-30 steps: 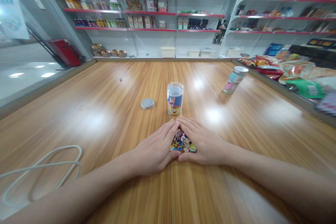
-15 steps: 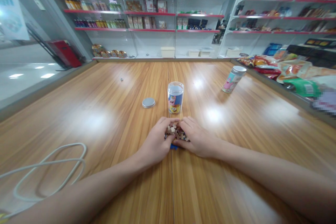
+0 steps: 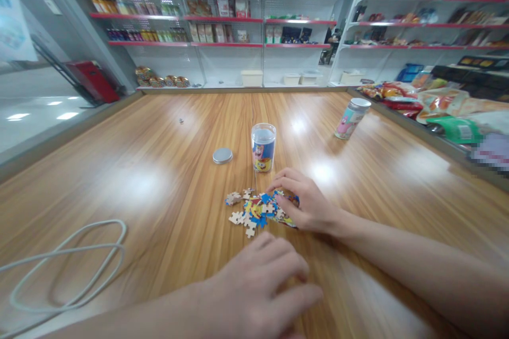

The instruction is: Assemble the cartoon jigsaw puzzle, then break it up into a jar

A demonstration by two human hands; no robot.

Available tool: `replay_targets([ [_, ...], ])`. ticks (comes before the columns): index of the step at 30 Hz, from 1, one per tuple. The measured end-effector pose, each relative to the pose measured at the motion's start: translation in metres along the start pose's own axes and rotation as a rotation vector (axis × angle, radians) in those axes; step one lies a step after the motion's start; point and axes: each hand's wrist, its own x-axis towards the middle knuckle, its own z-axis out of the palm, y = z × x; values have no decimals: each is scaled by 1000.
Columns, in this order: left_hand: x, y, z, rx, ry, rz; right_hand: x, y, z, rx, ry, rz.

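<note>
A loose spread of jigsaw puzzle pieces (image 3: pixel 258 211) lies on the wooden table, some with bare backs up, others showing blue, yellow and red print. At its right edge my right hand (image 3: pixel 308 200) rests with fingers bent and apart, cupped beside and partly over the pieces. My left hand (image 3: pixel 264 280) is nearer to me, palm down, its fingers loosely spread and nothing visible in them. Just beyond the pieces stands a clear lidless jar (image 3: pixel 263 148) with a cartoon print. Its left neighbour is a round silver lid (image 3: pixel 222 156), flat on the table.
A pink and teal can with a silver top (image 3: pixel 352 118) stands farther back on the right. A white cable (image 3: pixel 67 248) loops over the table's left side. Small grey bits (image 3: pixel 181 121) lie at the back left. Snack packets (image 3: pixel 401 99) line the right edge; stocked shelves stand behind.
My hands, cupped together around heaped pieces before, have parted. The left has come back toward me and the right has shifted slightly right. The pieces now lie flatter and more spread out.
</note>
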Motion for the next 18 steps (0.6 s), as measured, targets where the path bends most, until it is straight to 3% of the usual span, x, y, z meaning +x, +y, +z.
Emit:
replay_targets([
  [2, 2, 11, 8, 1, -172, 67, -2, -3, -2, -70, -9, 2],
  [5, 3, 14, 14, 8, -251, 52, -10, -9, -3, -299, -59, 90],
  [10, -1, 0, 14, 33, -214, -8, -29, -19, -5, -671, -51, 319],
  [15, -4, -19, 15, 82, -164, -88, -23, -19, -17, -654, -273, 390],
  [18, -4, -22, 12, 63, -130, -106, -12, -13, -23, -607, -342, 465],
])
